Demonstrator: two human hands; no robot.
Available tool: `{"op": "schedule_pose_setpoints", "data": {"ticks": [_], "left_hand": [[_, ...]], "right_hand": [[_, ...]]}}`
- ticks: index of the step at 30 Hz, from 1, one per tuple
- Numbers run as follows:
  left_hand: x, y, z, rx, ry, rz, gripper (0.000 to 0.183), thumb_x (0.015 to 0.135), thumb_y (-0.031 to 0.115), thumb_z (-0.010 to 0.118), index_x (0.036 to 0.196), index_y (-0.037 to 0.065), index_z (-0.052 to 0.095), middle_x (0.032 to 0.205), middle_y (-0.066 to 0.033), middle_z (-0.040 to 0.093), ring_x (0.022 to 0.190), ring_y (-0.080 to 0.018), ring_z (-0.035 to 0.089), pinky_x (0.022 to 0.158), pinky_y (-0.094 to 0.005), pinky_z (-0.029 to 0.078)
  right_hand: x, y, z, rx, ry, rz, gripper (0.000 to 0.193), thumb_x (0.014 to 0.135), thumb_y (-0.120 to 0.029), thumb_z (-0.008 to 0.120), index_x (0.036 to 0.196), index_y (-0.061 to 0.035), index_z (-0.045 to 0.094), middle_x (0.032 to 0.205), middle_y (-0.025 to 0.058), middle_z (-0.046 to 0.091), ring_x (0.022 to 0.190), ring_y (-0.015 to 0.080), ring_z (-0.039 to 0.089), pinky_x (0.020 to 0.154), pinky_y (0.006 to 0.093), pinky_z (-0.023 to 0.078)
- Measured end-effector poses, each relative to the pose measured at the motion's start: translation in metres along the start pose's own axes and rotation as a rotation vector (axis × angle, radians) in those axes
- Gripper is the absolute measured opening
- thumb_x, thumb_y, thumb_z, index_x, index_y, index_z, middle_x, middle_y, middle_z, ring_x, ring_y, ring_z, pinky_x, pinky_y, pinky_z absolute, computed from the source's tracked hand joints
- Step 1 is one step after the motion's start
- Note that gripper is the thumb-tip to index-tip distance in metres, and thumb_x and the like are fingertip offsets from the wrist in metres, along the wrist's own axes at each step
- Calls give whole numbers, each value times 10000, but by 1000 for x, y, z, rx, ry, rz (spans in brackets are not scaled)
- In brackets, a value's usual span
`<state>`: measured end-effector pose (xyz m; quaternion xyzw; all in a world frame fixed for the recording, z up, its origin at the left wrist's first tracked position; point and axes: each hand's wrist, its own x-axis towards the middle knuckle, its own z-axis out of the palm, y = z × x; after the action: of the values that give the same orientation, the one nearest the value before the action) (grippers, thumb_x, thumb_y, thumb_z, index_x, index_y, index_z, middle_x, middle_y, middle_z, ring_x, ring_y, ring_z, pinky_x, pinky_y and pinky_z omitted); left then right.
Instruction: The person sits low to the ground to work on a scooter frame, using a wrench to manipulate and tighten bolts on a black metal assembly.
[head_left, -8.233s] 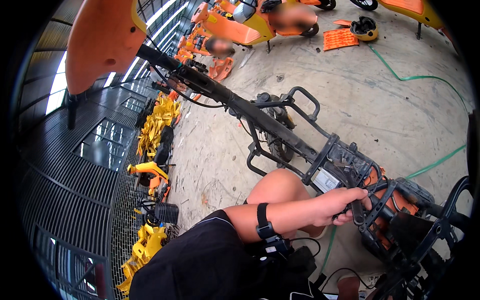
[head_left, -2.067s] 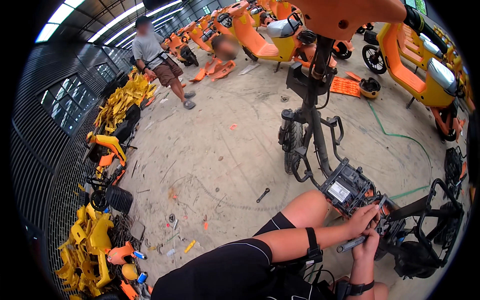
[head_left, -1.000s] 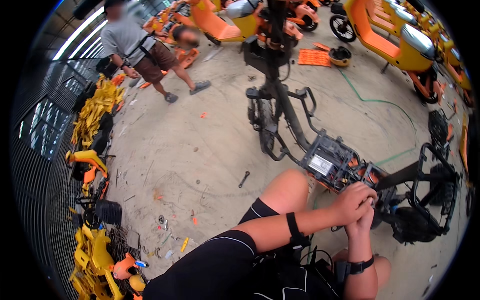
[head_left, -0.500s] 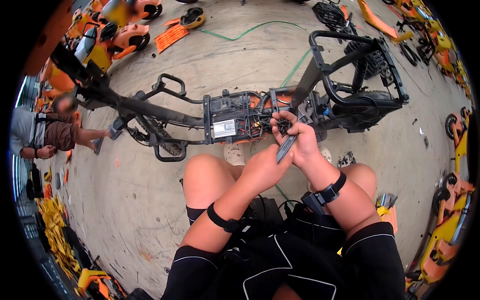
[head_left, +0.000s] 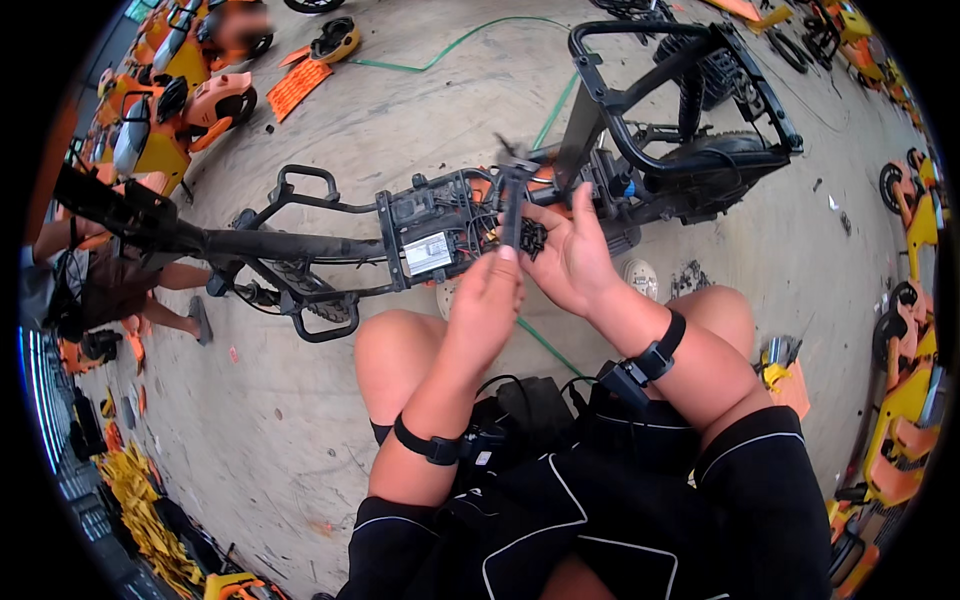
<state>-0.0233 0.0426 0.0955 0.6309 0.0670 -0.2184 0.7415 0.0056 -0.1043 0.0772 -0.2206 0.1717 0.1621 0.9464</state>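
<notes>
My left hand (head_left: 490, 290) is closed round a dark grey bar-shaped tool (head_left: 513, 215) pointing away from me, thumb along it. Its far end is blurred; I cannot make out its kind. Close beside it, my right hand (head_left: 575, 255) is cupped palm up, thumb raised, holding a cluster of small black screws (head_left: 534, 238). Both hands are above the near side of a stripped black scooter frame (head_left: 310, 243). Its open middle bay shows loose wires, orange parts and a silver box (head_left: 428, 254). My fingers and the tool hide part of the wiring.
A heap of small dark parts (head_left: 690, 278) lies on the floor by my right shoe (head_left: 640, 278). A green hose (head_left: 550, 345) runs under the frame. Another person (head_left: 180, 295) stands at the left. Yellow and orange scooters (head_left: 905, 440) line both sides.
The tool has swung from slanting across my right palm to pointing away from me. My right hand has opened more, its thumb lifted. The whole view has shifted a little.
</notes>
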Motion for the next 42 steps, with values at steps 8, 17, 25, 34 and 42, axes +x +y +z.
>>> {"op": "schedule_pose_setpoints", "data": {"ticks": [8,17,25,34,42], "left_hand": [[3,23,-20,-90,120,-102,371,1068,385,491,850,86,512,632,8,469,501,-92,405,466,-240,320],[3,19,-24,-189,113,-199,329,1072,372,472,877,107,468,640,18,423,523,-99,386,486,-242,307],[4,18,-21,-334,87,-161,280,1065,354,503,895,133,477,665,40,401,539,-86,357,494,-243,279],[24,4,-56,-517,-10,-256,272,1059,331,514,877,129,499,670,45,415,550,-79,376,496,-242,310],[45,-15,-76,-600,27,-368,254,1050,302,513,864,130,507,677,46,434,563,-85,403,507,-244,329]], "right_hand": [[9,7,-21,-62,42,52,593,1066,-531,348,1197,-10,600,1097,115,641,1019,218,624,867,341,493],[1,19,-11,-264,45,102,288,993,-335,630,928,-59,582,800,15,585,602,75,522,416,205,328],[-128,-114,80,-274,-199,-381,376,1001,-406,620,871,-58,564,723,-4,538,516,35,460,357,176,285],[-261,-288,-164,-347,184,-845,246,1032,-245,554,960,-11,576,864,43,571,732,69,531,481,167,366],[-279,-60,-525,376,1023,-533,70,886,58,609,920,3,583,872,101,589,778,205,624,646,284,595]]}}
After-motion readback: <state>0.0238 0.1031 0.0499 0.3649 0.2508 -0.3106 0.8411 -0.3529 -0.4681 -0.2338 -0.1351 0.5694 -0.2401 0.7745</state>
